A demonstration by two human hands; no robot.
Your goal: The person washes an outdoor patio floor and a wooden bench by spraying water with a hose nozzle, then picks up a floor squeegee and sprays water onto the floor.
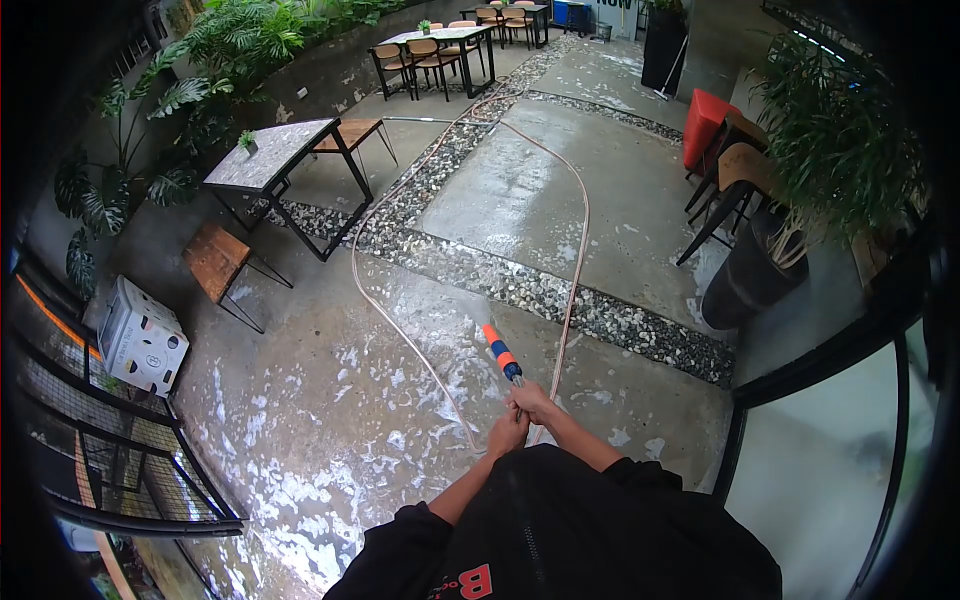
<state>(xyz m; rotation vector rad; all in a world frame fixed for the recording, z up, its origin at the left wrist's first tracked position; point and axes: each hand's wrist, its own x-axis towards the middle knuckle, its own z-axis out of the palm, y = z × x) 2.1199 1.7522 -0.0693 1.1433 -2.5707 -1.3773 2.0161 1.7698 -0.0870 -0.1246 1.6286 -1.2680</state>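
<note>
Both hands are together in front of the dark top, at the lower middle of the view. My right hand point(533, 399) is closed around the hose just behind an orange and blue spray nozzle point(499, 352). Slightly lower and to the left, my left hand point(508, 431) is closed on the hose too. The nozzle points forward and a little left, with a faint spray at its tip. A pinkish hose point(583, 240) loops over the concrete floor point(330, 370), which is wet and patched with white foam.
A table point(270, 155) and wooden stool point(216, 262) stand left, near a white box point(143, 338). A pebble strip point(520, 285) crosses the floor. At right are a potted plant point(755, 270), chairs point(742, 170) and a glass door point(815, 470). More tables point(430, 35) are farther back.
</note>
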